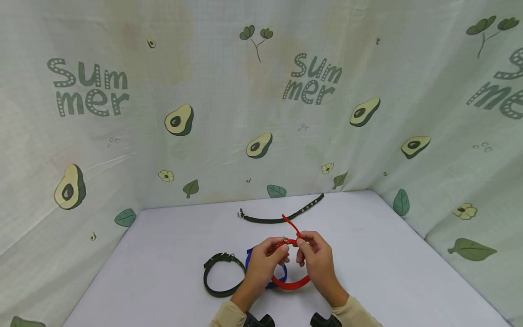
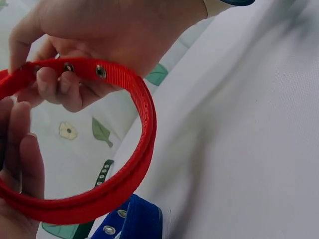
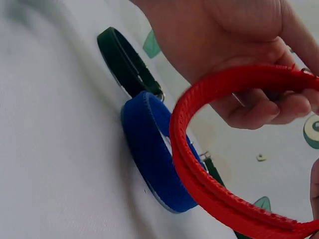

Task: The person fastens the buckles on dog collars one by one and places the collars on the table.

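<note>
A red collar (image 1: 292, 285) is bent into a loop and held up between both hands. My left hand (image 1: 263, 263) pinches it near the metal buckle (image 1: 287, 240). With thumb and fingers, my right hand (image 1: 321, 260) grips the strap just right of the buckle, and the strap's loose end (image 1: 289, 222) sticks up beyond. Metal-rimmed holes (image 2: 100, 71) show along the strap by the right hand in the left wrist view. In the right wrist view, the left hand's fingers (image 3: 254, 107) curl at the buckle side; the buckle is mostly out of frame there.
A looped blue collar (image 3: 149, 144) lies behind the hands, partly hidden by them. Left of it is a dark green collar (image 1: 220, 294), also looped. Farther back, another dark collar (image 1: 263, 221) lies unfastened. A patterned cloth (image 1: 220, 91) hangs behind the white table (image 1: 163, 272).
</note>
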`<action>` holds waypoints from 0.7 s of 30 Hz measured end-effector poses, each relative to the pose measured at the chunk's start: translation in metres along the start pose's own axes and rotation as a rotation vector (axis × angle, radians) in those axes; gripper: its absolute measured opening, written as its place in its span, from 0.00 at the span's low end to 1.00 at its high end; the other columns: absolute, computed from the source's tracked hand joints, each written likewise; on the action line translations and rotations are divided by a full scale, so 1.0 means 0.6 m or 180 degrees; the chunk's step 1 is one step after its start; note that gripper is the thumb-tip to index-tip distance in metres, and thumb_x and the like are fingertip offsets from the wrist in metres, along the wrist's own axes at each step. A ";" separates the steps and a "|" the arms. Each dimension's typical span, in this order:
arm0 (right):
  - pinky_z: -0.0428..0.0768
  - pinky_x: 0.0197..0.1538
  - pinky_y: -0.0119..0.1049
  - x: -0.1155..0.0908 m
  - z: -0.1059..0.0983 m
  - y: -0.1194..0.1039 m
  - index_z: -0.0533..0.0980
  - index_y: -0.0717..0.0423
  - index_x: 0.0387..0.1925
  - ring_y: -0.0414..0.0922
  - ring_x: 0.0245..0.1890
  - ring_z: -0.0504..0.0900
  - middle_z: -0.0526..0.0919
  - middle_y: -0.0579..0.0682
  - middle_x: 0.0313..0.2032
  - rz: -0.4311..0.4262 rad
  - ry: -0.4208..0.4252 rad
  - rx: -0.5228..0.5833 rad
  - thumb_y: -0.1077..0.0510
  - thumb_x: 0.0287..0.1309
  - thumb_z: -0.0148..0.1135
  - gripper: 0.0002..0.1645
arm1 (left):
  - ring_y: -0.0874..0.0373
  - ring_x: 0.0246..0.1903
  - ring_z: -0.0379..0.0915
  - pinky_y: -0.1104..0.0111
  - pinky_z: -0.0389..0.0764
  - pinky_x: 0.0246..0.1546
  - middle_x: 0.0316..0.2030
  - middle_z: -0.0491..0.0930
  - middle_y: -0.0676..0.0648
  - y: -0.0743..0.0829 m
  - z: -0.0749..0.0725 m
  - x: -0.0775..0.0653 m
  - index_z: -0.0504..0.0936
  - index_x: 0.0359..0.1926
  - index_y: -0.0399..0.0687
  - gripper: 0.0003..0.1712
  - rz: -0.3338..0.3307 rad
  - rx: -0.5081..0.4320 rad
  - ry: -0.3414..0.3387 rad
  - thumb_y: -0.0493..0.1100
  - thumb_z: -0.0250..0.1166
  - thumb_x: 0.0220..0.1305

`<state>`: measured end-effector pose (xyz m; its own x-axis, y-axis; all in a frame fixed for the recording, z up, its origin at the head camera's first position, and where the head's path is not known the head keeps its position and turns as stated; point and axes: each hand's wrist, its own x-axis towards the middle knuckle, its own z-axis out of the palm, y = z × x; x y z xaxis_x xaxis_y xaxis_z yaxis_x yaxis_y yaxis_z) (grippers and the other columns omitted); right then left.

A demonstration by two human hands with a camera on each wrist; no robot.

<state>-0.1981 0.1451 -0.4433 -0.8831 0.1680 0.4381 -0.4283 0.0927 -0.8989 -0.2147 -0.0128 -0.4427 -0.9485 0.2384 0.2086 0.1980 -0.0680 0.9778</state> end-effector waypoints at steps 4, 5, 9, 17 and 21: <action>0.83 0.28 0.39 0.002 -0.004 -0.001 0.75 0.61 0.56 0.50 0.21 0.79 0.80 0.63 0.38 -0.0053 -0.0131 0.0139 0.64 0.71 0.56 0.14 | 0.56 0.28 0.78 0.69 0.81 0.34 0.33 0.81 0.45 0.004 0.002 -0.002 0.84 0.53 0.47 0.17 -0.0064 0.0073 0.0084 0.49 0.67 0.68; 0.84 0.28 0.39 0.002 -0.004 -0.001 0.74 0.61 0.58 0.50 0.22 0.80 0.80 0.63 0.41 -0.0091 -0.0169 0.0161 0.66 0.71 0.55 0.16 | 0.56 0.27 0.77 0.70 0.81 0.32 0.32 0.80 0.45 0.005 0.002 -0.001 0.84 0.52 0.47 0.17 -0.0063 0.0105 0.0104 0.49 0.68 0.67; 0.83 0.27 0.38 0.003 -0.005 -0.002 0.73 0.57 0.63 0.50 0.26 0.83 0.82 0.62 0.45 -0.0320 -0.0260 0.0142 0.72 0.69 0.53 0.24 | 0.57 0.24 0.73 0.71 0.77 0.26 0.30 0.81 0.49 0.005 0.003 0.002 0.85 0.51 0.50 0.18 -0.0099 0.0217 0.0156 0.52 0.70 0.64; 0.84 0.31 0.40 0.001 -0.004 -0.036 0.70 0.58 0.67 0.44 0.31 0.81 0.80 0.58 0.38 -0.0673 -0.0209 -0.0403 0.77 0.61 0.59 0.33 | 0.57 0.41 0.78 0.65 0.81 0.42 0.40 0.85 0.53 0.012 0.005 0.000 0.86 0.51 0.52 0.20 -0.0053 0.0451 0.0178 0.56 0.70 0.63; 0.83 0.30 0.36 -0.002 -0.005 -0.063 0.69 0.61 0.68 0.44 0.27 0.80 0.80 0.56 0.35 -0.0768 -0.0163 -0.0594 0.74 0.61 0.63 0.34 | 0.56 0.48 0.78 0.61 0.81 0.49 0.45 0.85 0.54 0.017 0.002 -0.002 0.87 0.50 0.53 0.18 -0.0031 0.0433 0.0125 0.56 0.69 0.64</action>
<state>-0.1804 0.1445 -0.4100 -0.7708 0.0699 0.6333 -0.5883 0.3034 -0.7496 -0.2113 -0.0128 -0.4331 -0.9590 0.2003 0.2007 0.2177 0.0666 0.9737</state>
